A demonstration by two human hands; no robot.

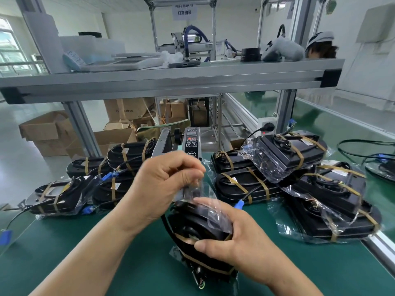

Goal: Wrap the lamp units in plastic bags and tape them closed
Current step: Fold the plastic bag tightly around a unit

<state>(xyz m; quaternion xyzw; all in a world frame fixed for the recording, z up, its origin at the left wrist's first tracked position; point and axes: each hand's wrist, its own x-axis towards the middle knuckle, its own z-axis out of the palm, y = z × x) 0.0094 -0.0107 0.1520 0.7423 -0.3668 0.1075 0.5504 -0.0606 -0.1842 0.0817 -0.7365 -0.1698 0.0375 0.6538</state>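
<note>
On the green desk (85,253), bagged and taped lamp units lie in two heaps: one heap at left (64,195), another at right (310,184). A tape dispenser (191,142) stands behind the hands, its panel reading "SEMI". The lamp unit (192,231) being wrapped lies at centre, its long axis running away from the person, wires at the near end. The left hand (162,184) pinches the plastic bag (201,201) at its far end in a closed grip; the right hand (233,236) clamps the unit's right side.
</note>
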